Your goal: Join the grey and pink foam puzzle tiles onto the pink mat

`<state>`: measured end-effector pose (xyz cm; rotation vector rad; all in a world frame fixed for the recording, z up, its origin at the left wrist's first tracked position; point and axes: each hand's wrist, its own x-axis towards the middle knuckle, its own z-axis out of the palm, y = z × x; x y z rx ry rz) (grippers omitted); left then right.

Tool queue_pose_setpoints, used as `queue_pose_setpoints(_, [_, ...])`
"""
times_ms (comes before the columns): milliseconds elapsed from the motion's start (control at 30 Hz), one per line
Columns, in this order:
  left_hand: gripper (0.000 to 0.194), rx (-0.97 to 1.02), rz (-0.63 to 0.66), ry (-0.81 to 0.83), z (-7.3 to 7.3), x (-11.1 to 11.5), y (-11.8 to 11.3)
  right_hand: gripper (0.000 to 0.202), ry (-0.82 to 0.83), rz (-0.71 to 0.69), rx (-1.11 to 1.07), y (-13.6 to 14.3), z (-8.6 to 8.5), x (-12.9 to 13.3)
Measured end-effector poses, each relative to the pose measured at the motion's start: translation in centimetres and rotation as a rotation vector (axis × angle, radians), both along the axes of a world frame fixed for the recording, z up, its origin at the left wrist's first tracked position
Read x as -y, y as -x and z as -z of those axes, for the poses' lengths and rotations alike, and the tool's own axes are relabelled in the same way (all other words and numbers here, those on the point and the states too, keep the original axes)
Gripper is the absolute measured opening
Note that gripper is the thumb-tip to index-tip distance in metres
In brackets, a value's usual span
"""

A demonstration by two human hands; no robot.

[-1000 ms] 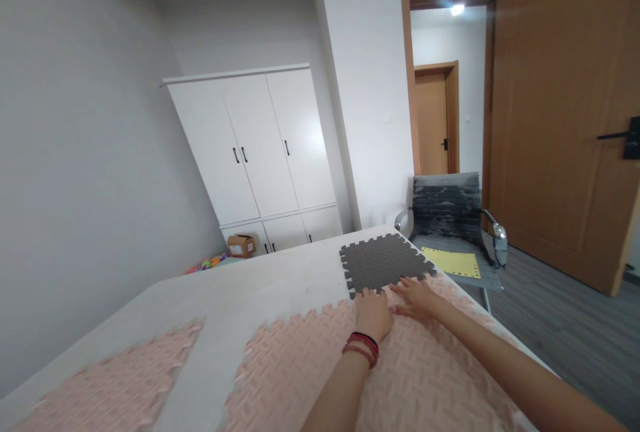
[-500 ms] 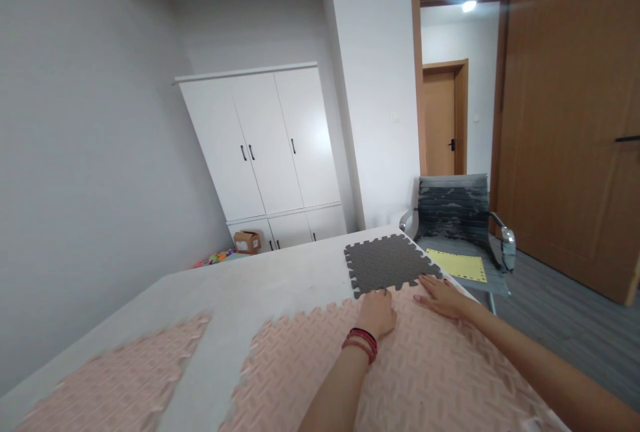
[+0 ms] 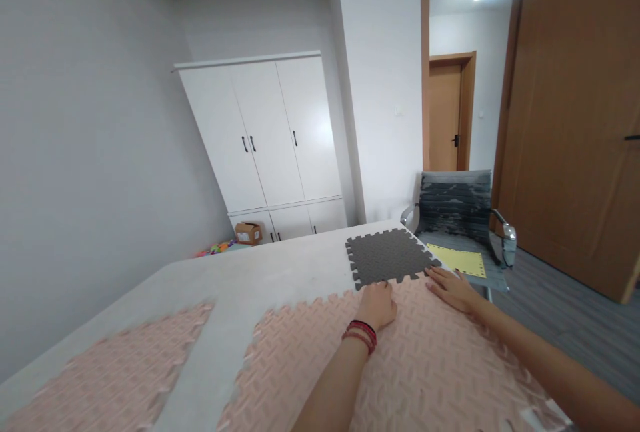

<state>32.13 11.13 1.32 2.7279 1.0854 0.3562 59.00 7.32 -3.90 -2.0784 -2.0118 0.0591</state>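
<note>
while the left hand (image 3: 379,305) sits curled up where the dark gray mat (image 3: 390,255) meets the big pink mat (image 3: 415,352), the right hand (image 3: 451,290) lies open and flat by the right end of that edge. i cannot tell if the left one pinches anything. the dark gray mat is at the far right corner of the white table (image 3: 285,275), near a chair (image 3: 455,205).
</note>
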Motion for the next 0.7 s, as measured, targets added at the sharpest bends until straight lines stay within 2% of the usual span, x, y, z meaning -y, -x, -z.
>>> queue_pose_setpoints(100, [0.040, 0.111, 0.014, 0.137, -0.5, -0.9, 1.4, 0.060, -0.005, 0.028, -0.019, -0.3, -0.1, 0.2])
queue_pose_setpoints(167, [0.046, 0.208, -0.022, 0.234, -1.1, -2.1, 4.0, 0.058, -0.001, -0.001, 0.002, -0.4, -0.2, 0.1])
queue_pose_setpoints(200, [0.047, 0.260, -0.061, 0.276, -1.6, -2.8, 6.0, 0.057, 0.001, -0.020, 0.015, -0.5, -0.3, 0.0])
queue_pose_setpoints(267, [0.044, 0.352, -0.157, 0.334, -2.9, -4.2, 11.5, 0.056, 0.001, -0.041, 0.025, -0.6, -0.3, -0.1])
queue_pose_setpoints(367, [0.041, 0.469, -0.405, 0.360, -5.5, -4.8, 22.7, 0.057, -0.027, -0.035, -0.010, -0.8, 0.1, -0.2])
queue_pose_setpoints(467, [0.049, 0.502, -0.732, 0.430, -8.2, -2.5, 34.0, 0.059, -0.045, -0.043, -0.029, -1.5, 0.7, -0.6])
queue_pose_setpoints(533, [0.054, 0.511, -0.837, 0.477, -9.3, 0.1, 40.2, 0.059, -0.046, -0.067, -0.016, -2.1, 1.2, -1.1])
queue_pose_setpoints(600, [0.057, 0.512, -0.892, 0.528, -9.2, 2.5, 45.0, 0.059, -0.065, -0.089, -0.006, -2.7, 1.7, -1.7])
queue_pose_setpoints(633, [0.057, 0.477, -0.937, 0.541, -8.7, 3.5, 46.9, 0.058, -0.082, -0.095, -0.004, -3.0, 2.0, -2.0])
queue_pose_setpoints(700, [0.051, 0.285, -1.061, 0.481, -6.9, 4.8, 50.0, 0.058, -0.117, -0.097, -0.003, -3.3, 2.6, -2.3])
